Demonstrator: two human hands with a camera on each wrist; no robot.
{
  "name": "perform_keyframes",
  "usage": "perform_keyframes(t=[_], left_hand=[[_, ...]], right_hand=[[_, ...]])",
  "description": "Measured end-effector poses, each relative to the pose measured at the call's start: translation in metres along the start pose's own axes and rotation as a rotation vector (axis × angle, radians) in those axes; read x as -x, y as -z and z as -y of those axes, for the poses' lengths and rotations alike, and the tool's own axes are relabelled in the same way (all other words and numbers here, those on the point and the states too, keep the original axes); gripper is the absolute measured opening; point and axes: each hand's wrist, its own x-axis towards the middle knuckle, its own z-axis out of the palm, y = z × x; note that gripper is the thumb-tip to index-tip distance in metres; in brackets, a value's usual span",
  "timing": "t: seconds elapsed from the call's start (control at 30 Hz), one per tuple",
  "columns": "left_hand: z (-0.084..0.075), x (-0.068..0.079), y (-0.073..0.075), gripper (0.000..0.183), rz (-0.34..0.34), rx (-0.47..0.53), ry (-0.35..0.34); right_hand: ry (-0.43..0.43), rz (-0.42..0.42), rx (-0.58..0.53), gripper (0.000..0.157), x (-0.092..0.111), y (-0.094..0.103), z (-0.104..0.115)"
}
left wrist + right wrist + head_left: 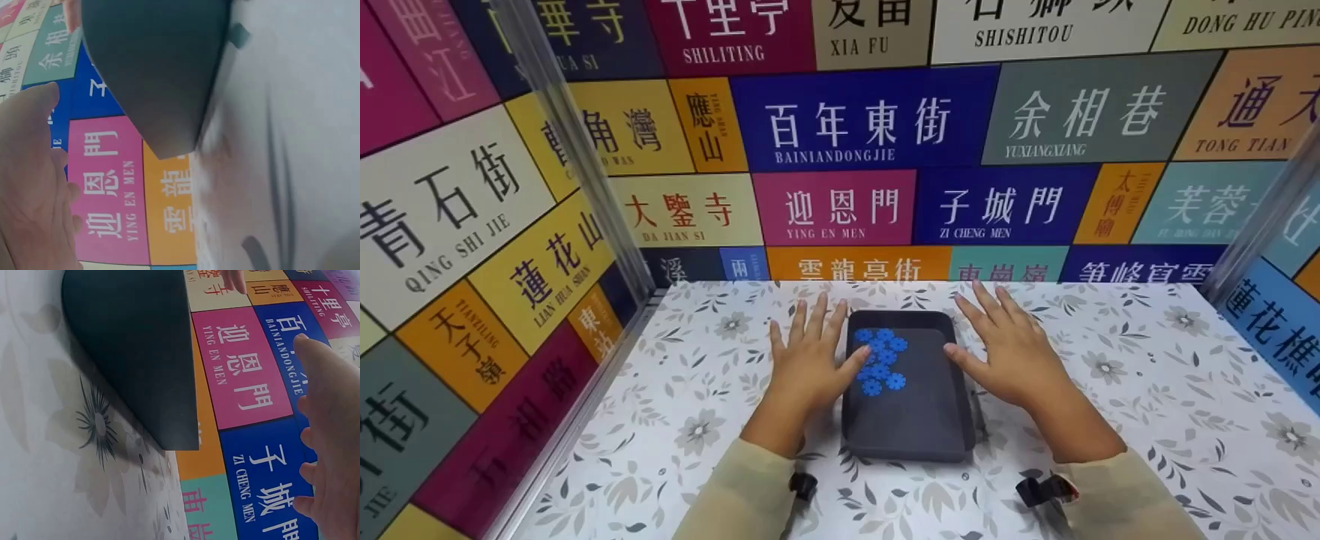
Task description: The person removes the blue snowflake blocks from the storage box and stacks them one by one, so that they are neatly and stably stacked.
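A dark grey rectangular tray (915,427) sits between my two hands on the table. Toward its far left part lies a cluster of several small blue flower-shaped pieces (895,381). My left hand (808,360) is spread on the tray's left, its thumb reaching over the left rim. On the other side, my right hand (1011,351) has its fingers spread, with the thumb tip by the right rim. Neither hand holds anything. Both wrist views show the tray's outer wall (163,73) close by, with the left hand (34,180) and right hand (329,439) beside it.
White cloth with grey flowers and leaves covers the table (705,465). Behind it stands a wall of coloured name panels (840,206), with another panelled wall (457,225) at left. Clear upright strips (585,135) mark the corners. Dark bands (804,487) sit at the sleeves.
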Motion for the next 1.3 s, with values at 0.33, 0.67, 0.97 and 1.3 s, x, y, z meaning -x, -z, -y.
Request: perform_keyframes(t=[0.33, 0.67, 0.97, 1.3], left_hand=[[0.011, 0.008, -0.002, 0.083, 0.024, 0.251, -0.013], [0.026, 0.012, -0.015, 0.083, 0.232, 0.747, -0.043], [0.028, 0.008, -0.028, 0.08, 0.36, 0.999, 0.032], [0.028, 0.006, -0.03, 0.082, 0.438, 1.087, 0.076]], right_hand=[[0.027, 0.007, -0.075, 0.085, -0.002, -0.003, 0.007], [0.064, 0.015, -0.288, 0.077, -0.004, -0.005, 0.02], [0.069, 0.056, -0.42, 0.072, -0.008, -0.006, 0.028], [0.04, 0.126, -0.635, 0.071, -0.029, -0.008, 0.033]])
